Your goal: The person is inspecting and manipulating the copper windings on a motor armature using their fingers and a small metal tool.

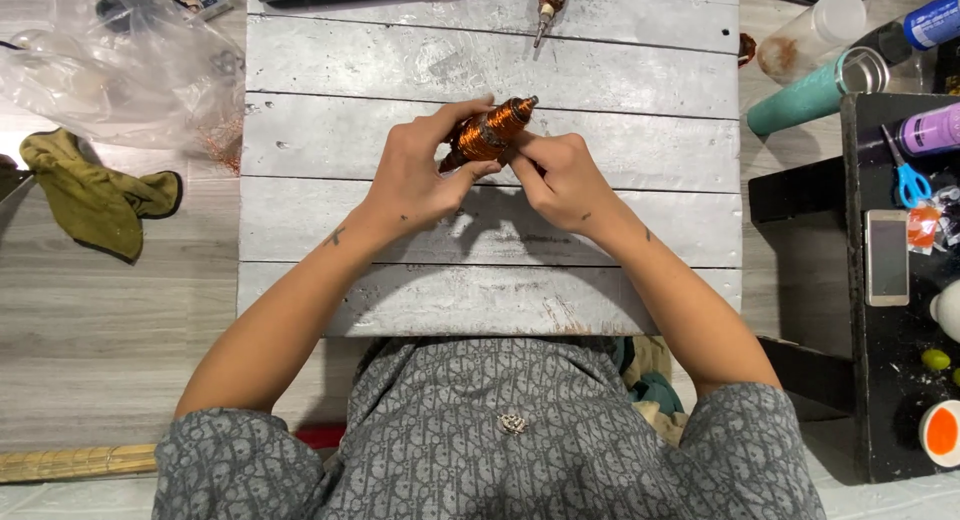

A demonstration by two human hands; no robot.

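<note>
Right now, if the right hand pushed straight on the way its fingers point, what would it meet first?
The right hand points up-left and already touches the copper-wound motor armature, so it meets that first. Behind it lies the left hand gripping the same armature; depth between them is unclear.

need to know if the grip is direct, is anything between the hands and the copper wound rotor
Nothing visible is. The left hand and the right hand both close bare fingers straight onto the copper-wound rotor, held above the grey plank board. The olive glove lies off to the side, unworn.
</note>
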